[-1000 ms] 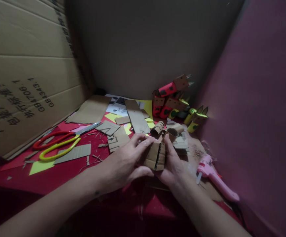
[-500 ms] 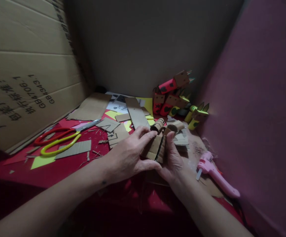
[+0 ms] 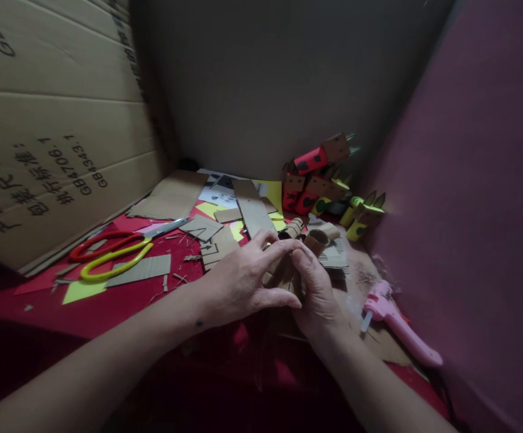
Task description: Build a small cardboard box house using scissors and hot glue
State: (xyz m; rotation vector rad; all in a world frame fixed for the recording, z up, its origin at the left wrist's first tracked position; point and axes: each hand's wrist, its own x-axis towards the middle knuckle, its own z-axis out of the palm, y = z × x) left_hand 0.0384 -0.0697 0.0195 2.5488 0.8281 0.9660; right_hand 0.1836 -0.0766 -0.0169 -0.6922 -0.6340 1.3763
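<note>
Both my hands hold a folded piece of brown cardboard (image 3: 284,272) low over the front of the table. My left hand (image 3: 247,276) grips its left side, thumb along the near edge and fingers over the top. Around its right side closes my right hand (image 3: 318,294), with the thumb near the left fingertips. Much of the cardboard is hidden behind the fingers. Just beyond the hands lie a cardboard tube with dark lines (image 3: 292,228) and a plain cardboard tube (image 3: 316,239).
Scissors with red and yellow handles (image 3: 121,249) lie left among cardboard scraps. A pink glue gun (image 3: 399,319) rests at right. Several red and yellow tube figures (image 3: 313,186) stand at the back. A large cardboard box (image 3: 63,132) walls the left; a pink surface (image 3: 469,210) bounds the right.
My fingers have come together over the cardboard piece, covering more of it, and it appears turned. The right thumb has moved left. The whole view has shifted slightly.
</note>
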